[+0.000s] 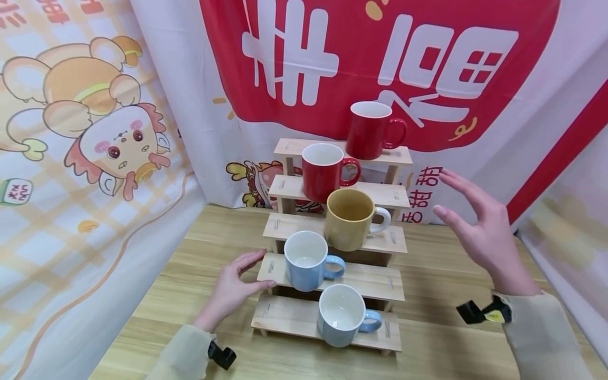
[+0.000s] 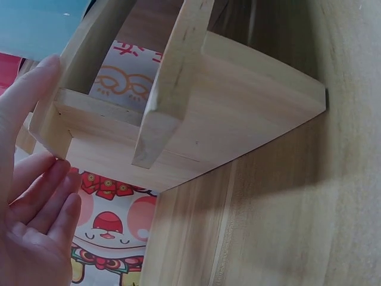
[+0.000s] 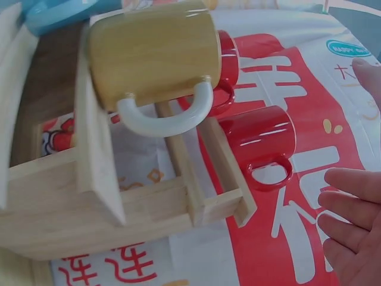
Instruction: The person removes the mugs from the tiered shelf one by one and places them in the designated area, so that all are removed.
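Observation:
A stepped wooden display stand (image 1: 280, 314) bears several mugs. On its lowest step sits a light blue mug (image 1: 338, 319), with another blue mug (image 1: 304, 269) one step up. The middle step holds a mustard-yellow mug (image 1: 349, 221) with a white handle. Higher up are a red mug (image 1: 323, 171) and, on the top step, a second red mug (image 1: 368, 132). My left hand (image 1: 237, 282) grips the left end of the second step, thumb and fingers on opposite edges. Right of the stand, my right hand (image 1: 484, 232) hovers with fingers extended, touching nothing.
The stand is on a wood-grain tabletop (image 1: 199, 274). Behind it hangs a white cloth with a large red print (image 1: 361, 58). A cartoon-printed cloth (image 1: 95, 211) covers the left side, and another pale cloth (image 1: 560, 221) hangs at the right.

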`<move>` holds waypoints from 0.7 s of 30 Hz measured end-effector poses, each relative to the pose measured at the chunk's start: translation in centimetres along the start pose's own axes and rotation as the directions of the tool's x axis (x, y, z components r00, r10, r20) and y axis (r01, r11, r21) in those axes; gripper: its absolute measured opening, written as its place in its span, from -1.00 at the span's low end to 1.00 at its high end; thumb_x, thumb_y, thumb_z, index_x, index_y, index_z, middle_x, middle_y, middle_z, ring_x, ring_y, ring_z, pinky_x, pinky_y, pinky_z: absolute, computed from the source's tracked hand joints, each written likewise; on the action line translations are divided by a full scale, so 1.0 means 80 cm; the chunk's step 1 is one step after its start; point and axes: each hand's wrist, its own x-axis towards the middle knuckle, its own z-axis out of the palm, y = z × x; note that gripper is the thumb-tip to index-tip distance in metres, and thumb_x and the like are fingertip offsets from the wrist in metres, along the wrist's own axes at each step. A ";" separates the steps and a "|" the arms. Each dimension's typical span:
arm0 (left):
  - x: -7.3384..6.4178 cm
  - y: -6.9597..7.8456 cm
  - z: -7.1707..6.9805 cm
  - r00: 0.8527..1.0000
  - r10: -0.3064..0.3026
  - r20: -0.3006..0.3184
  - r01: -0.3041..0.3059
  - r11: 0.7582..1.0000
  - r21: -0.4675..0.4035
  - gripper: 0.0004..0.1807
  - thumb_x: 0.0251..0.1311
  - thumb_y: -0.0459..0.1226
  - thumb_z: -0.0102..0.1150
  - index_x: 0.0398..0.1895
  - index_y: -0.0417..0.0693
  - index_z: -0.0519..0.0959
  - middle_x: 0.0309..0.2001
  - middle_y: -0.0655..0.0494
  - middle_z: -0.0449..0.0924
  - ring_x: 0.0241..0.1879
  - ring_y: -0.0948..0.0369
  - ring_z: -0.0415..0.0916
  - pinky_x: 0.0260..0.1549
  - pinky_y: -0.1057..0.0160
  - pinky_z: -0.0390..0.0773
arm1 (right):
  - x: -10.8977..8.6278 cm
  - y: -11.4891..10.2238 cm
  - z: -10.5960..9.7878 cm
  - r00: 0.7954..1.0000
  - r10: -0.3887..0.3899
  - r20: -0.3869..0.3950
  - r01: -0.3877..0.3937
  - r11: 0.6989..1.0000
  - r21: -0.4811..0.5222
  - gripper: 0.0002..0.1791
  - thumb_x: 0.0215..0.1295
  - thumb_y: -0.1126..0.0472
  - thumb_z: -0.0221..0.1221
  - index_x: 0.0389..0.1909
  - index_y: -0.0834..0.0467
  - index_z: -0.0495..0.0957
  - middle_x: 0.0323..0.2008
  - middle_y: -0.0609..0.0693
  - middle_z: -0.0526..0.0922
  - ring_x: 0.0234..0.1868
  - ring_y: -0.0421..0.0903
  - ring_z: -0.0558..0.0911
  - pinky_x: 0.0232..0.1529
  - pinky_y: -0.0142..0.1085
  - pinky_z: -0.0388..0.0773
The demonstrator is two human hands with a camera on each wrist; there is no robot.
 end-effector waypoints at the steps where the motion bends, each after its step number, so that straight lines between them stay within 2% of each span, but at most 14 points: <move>1: 0.000 0.000 0.000 1.000 -0.005 0.001 0.005 1.000 -0.006 -0.10 -0.16 -0.01 0.67 0.35 0.04 0.53 0.32 0.11 0.50 0.33 0.03 0.39 0.37 -0.16 0.31 | 0.005 -0.001 0.001 1.000 0.003 0.000 -0.003 1.000 0.006 -0.33 0.36 0.13 0.32 0.47 -0.21 0.39 0.47 -0.14 0.34 0.48 -0.22 0.23 0.44 0.36 0.05; 5: 0.000 0.002 0.000 1.000 -0.016 0.003 0.016 0.999 -0.038 -0.11 -0.16 -0.06 0.69 0.35 0.04 0.53 0.33 0.09 0.49 0.31 0.04 0.41 0.37 -0.10 0.34 | 0.028 -0.006 0.003 0.998 0.058 0.032 -0.059 0.997 0.049 -0.37 0.42 0.05 0.27 0.48 -0.24 0.37 0.48 -0.17 0.33 0.50 -0.18 0.21 0.47 0.29 0.06; 14: 0.000 0.002 -0.001 1.000 -0.003 0.018 0.004 0.999 -0.046 -0.09 -0.18 -0.07 0.70 0.35 -0.01 0.52 0.31 0.06 0.50 0.29 0.02 0.44 0.34 -0.08 0.38 | 0.076 -0.007 0.007 0.980 0.183 0.082 -0.190 0.978 0.088 -0.36 0.40 -0.18 0.22 0.47 -0.26 0.37 0.46 -0.20 0.34 0.50 -0.08 0.24 0.40 0.05 0.36; 21: 0.006 -0.002 -0.001 0.999 -0.010 0.051 0.015 0.996 -0.092 -0.06 -0.20 -0.07 0.70 0.37 0.02 0.49 0.31 0.07 0.49 0.28 0.00 0.44 0.36 -0.14 0.34 | 0.109 -0.004 0.010 0.955 0.280 0.098 -0.291 0.948 0.127 -0.23 0.28 -0.33 0.25 0.49 -0.24 0.35 0.45 -0.18 0.37 0.43 -0.04 0.34 0.33 0.10 0.44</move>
